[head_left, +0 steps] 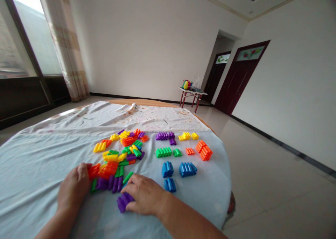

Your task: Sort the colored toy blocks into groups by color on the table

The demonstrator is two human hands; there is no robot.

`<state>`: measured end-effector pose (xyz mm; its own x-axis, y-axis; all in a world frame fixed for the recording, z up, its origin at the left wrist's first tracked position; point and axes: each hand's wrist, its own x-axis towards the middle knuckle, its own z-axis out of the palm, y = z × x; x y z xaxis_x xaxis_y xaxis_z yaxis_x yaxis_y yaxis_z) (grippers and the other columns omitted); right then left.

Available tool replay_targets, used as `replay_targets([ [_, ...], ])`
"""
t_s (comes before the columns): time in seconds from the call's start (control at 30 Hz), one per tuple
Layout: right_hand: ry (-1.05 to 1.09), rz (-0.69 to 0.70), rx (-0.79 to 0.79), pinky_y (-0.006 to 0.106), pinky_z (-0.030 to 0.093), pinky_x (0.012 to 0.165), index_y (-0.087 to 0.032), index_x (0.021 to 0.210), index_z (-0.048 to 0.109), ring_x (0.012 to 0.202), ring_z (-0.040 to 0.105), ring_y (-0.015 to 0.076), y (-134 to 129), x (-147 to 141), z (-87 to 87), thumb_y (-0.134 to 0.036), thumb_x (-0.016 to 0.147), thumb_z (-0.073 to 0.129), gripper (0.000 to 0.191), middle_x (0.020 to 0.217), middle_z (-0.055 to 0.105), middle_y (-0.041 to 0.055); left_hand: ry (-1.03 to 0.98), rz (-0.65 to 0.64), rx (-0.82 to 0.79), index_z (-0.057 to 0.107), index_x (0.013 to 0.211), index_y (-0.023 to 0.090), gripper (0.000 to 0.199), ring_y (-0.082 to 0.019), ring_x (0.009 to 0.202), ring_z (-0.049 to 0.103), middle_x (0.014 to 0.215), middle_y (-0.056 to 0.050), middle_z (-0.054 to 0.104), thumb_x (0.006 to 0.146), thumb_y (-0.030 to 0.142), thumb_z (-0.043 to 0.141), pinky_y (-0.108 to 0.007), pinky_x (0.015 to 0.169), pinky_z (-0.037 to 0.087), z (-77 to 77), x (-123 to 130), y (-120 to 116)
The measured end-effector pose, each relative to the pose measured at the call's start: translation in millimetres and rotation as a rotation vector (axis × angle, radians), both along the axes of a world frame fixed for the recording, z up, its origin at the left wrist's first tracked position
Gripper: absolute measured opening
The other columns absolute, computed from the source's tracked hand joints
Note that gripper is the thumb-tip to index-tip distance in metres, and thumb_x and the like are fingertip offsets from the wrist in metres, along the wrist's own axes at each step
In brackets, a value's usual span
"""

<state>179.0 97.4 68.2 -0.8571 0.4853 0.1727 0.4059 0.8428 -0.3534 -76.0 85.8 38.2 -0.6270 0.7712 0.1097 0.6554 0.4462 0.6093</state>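
R hand holds purple block betw. thumb & fingers, just off near edge of mixed pile. L hand curled, fingertips at orange block on pile's L side; can't tell if gripped. Pile = orange, purple, green, yellow, some blue pcs. To R, apart, by colour: purple group, yellow group, green group, 2 orange clusters, 3 blue clusters. All on lt-blue cloth.
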Motion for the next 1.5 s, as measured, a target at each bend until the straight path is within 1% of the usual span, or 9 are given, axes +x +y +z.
replay_targets([
  [0.13,0.006,-0.032,-0.031,0.03,0.048,0.085,-0.02,0.107,0.065,0.091,0.058,0.0197,-3.0,0.9,6.2,-0.039,0.069,0.076,0.045,0.097,0.056,0.0048,0.002,0.004,0.0,0.064,0.097,0.014,0.057,-0.028,0.1,0.059,0.104,-0.017,0.067,0.087,0.041,0.014,-0.036,0.082,0.045,2.0,2.2,-1.0],
  [0.27,0.119,-0.101,-0.072,0.029,0.047,0.087,-0.02,0.107,0.065,0.092,0.058,0.0185,9.2,12.1,31.6,-0.039,0.067,0.077,0.045,0.096,0.056,0.004,-0.033,0.012,0.004,0.064,0.098,0.014,0.058,-0.028,0.104,0.057,0.108,-0.017,0.066,0.087,0.042,0.014,-0.036,0.086,0.044,2.8,3.2,-0.8],
  [0.4,0.243,-0.263,-0.031,0.029,0.047,0.086,-0.02,0.105,0.064,0.092,0.058,0.0169,61.6,34.0,58.9,-0.037,0.07,0.075,0.041,0.099,0.057,0.0043,-0.048,0.017,-0.003,0.064,0.097,0.015,0.058,-0.028,0.103,0.058,0.107,-0.016,0.067,0.087,0.044,0.015,-0.036,0.085,0.044,0.8,0.8,0.5],
  [0.5,0.184,-0.43,0.047,0.029,0.045,0.087,-0.019,0.106,0.063,0.093,0.059,0.0164,118.0,51.2,65.9,-0.03,0.072,0.074,0.037,0.103,0.06,0.0055,-0.056,0.016,0.005,0.064,0.097,0.016,0.06,-0.028,0.1,0.059,0.105,-0.016,0.067,0.087,0.045,0.013,-0.037,0.084,0.044,-2.2,-1.1,1.4],
  [0.63,-0.016,-0.63,0.089,0.03,0.041,0.092,-0.02,0.107,0.064,0.106,0.057,0.0192,177.3,65.6,58.1,-0.024,0.074,0.072,0.034,0.11,0.063,0.0072,-0.07,0.023,0.025,0.064,0.093,0.017,0.06,-0.028,0.097,0.06,0.101,-0.014,0.068,0.086,0.047,0.012,-0.037,0.083,0.045,-5.3,-2.1,1.4],
  [0.8,-0.115,-0.718,0.083,0.034,0.041,0.091,-0.023,0.105,0.065,0.111,0.055,0.0231,209.5,63.0,41.6,-0.025,0.075,0.07,0.03,0.113,0.065,0.0067,-0.069,0.004,0.045,0.062,0.089,0.02,0.054,-0.027,0.095,0.061,0.099,-0.012,0.068,0.085,0.045,0.015,-0.037,0.084,0.044,-7.7,-3.7,1.0],
  [1.13,-0.17,-0.722,0.051,0.034,0.041,0.092,-0.024,0.107,0.066,0.113,0.056,0.0232,228.3,50.1,32.3,-0.03,0.076,0.068,0.032,0.117,0.065,0.0054,-0.142,0.031,0.036,0.062,0.09,0.021,0.055,-0.027,0.097,0.059,0.1,-0.012,0.068,0.085,0.048,0.015,-0.037,0.086,0.043,-8.5,-4.6,-0.4],
  [1.3,-0.133,-0.741,0.042,0.023,0.041,0.092,-0.017,0.113,0.065,0.11,0.058,0.0172,234.2,63.5,31.1,-0.013,0.082,0.054,0.033,0.118,0.065,0.0083,-0.142,0.02,0.023,0.062,0.095,0.021,0.056,-0.026,0.097,0.059,0.102,-0.011,0.067,0.085,0.048,0.014,-0.036,0.086,0.043,-7.8,-4.5,-0.8],
  [1.5,-0.124,-0.791,0.006,0.021,0.042,0.09,-0.015,0.108,0.068,0.108,0.06,0.0176,238.1,65.9,19.5,-0.004,0.078,0.052,0.036,0.113,0.068,0.0093,-0.134,0.001,0.011,0.063,0.096,0.02,0.056,-0.025,0.095,0.059,0.1,-0.011,0.067,0.085,0.047,0.015,-0.035,0.084,0.043,-10.9,-7.0,0.0],
])
